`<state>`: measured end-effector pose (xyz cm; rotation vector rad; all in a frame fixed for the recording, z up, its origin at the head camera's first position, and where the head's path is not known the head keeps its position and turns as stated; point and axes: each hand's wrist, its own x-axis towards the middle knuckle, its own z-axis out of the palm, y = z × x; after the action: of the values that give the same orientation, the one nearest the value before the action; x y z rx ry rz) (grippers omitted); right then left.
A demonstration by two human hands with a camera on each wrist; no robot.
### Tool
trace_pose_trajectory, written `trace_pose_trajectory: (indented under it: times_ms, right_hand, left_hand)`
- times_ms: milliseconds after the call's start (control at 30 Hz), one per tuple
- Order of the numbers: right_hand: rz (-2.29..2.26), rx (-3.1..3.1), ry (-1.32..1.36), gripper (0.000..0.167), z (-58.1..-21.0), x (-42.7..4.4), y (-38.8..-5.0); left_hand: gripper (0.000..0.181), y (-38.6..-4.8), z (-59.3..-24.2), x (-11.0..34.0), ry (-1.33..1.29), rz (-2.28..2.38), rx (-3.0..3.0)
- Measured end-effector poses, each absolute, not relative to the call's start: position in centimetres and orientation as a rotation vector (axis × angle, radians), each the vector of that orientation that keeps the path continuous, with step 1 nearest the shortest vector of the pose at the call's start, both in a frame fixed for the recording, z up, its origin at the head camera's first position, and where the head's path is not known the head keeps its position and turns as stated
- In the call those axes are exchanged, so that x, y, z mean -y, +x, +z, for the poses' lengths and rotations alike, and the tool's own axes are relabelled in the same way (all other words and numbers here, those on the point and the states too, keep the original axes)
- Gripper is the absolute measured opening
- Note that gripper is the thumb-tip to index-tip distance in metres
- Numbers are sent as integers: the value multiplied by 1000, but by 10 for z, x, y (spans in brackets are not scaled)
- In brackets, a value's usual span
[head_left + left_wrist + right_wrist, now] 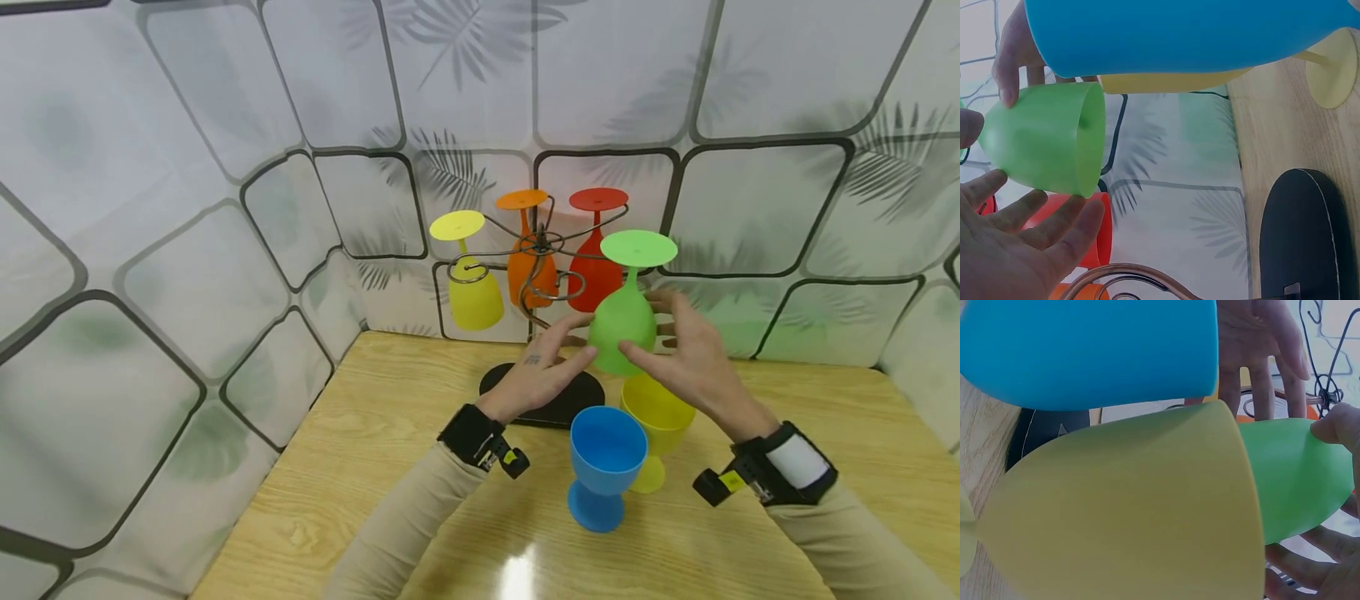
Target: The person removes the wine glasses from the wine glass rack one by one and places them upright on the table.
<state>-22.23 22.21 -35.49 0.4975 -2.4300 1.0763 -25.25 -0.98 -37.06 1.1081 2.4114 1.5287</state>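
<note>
An upside-down green goblet (624, 329) hangs by its foot at the right of a metal rack (542, 242). My right hand (693, 358) holds its bowl, the thumb on the near side and the fingers round the far side. At the bowl's left is my left hand (543, 367), its fingers fairly straight and spread by the green surface (1044, 137). Whether the left fingertips press on it I cannot tell. Below, a blue goblet (607, 450) and a yellow goblet (660, 417) stand upright, close together; the yellow one partly hides the green bowl (1297, 478) in the right wrist view.
Upside-down yellow (476, 296), orange (531, 271) and red (595, 267) goblets hang on the rack's other arms. The rack's black base (551, 408) rests on a wooden table (360, 425). Patterned fabric walls (615, 75) rise behind and at the left.
</note>
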Motion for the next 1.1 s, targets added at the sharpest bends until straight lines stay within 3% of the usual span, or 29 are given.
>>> trace_pose_trajectory:
  times_ms: [1100]
  right_hand:
    - [1104, 2519, 455, 73, -351, -210, -237]
  left_hand:
    - [69, -255, -380, 7, 1095, 1605, -2454]
